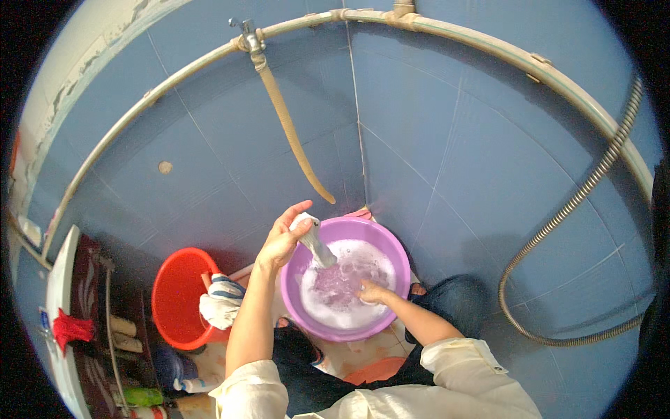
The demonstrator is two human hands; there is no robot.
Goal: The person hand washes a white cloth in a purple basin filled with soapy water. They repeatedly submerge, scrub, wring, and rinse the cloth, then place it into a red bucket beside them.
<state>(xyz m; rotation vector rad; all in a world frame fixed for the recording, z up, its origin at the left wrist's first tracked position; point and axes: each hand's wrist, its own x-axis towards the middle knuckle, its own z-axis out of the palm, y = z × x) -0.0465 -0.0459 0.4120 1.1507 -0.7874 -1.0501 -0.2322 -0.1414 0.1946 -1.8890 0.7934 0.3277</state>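
Note:
A purple plastic basin (345, 335) of foamy water (348, 285) stands on the floor between my feet. My left hand (287, 238) pinches a wet white sock-like cloth (318, 249) above the basin's left side, and the cloth hangs down towards the suds. At the right side of the water is my right hand (372, 292), its fingers partly under the foam, so what they hold, if anything, is hidden.
Left of the basin stands a red bucket (180, 298) with a striped white cloth (222, 304) over its rim. A yellowish hose (293, 131) hangs from a wall tap (252, 42). Shelves with bottles are at lower left; a metal flexible hose (565, 209) hangs at right.

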